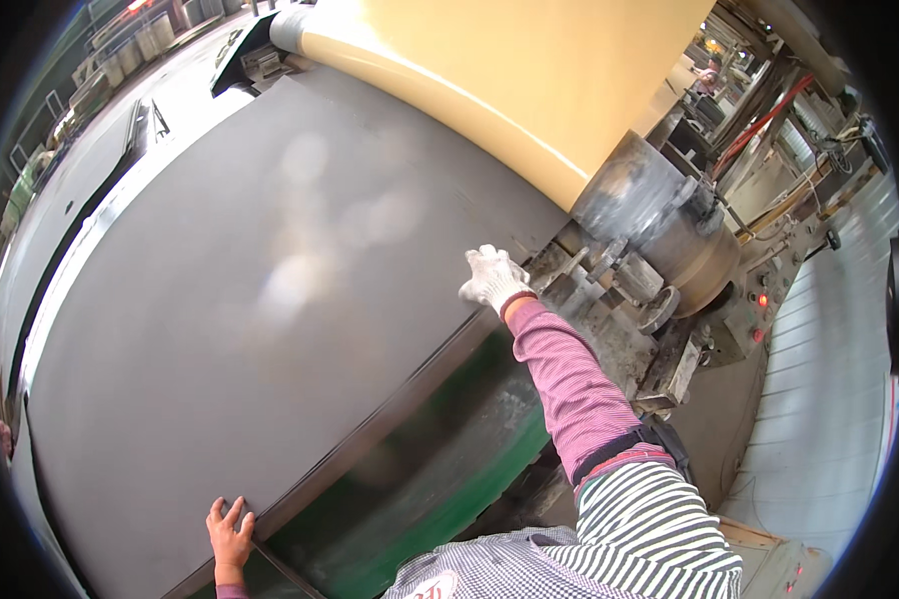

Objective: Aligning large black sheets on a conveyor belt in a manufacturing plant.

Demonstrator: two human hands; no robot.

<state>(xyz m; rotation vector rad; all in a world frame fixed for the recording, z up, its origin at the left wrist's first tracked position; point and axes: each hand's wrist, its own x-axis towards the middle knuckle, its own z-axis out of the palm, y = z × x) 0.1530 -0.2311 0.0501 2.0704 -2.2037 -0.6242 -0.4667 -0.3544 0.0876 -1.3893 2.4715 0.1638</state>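
Observation:
A broad dark grey sheet (pixel 200 299) lies flat before me, its near edge running slantwise from lower left to upper right. On that edge at the lower left rests my bare left hand (pixel 231 534), open, with its fingers apart. My right hand (pixel 493 278), in a white knit glove, reaches to the sheet's right corner. Its fingers look parted, and I see nothing held in it. Just beyond it, a wide yellow-tan web (pixel 469 70) curves over the sheet's far side, beside a worn metal roller (pixel 639 195).
Below the sheet's edge is a green machine panel (pixel 440 479). Metal brackets (pixel 639 280) crowd the space right of my gloved hand. A control panel with red lights (pixel 759 314) stands farther right. Another long surface (pixel 60 230) runs along the left. A person (pixel 707 78) shows at the far right.

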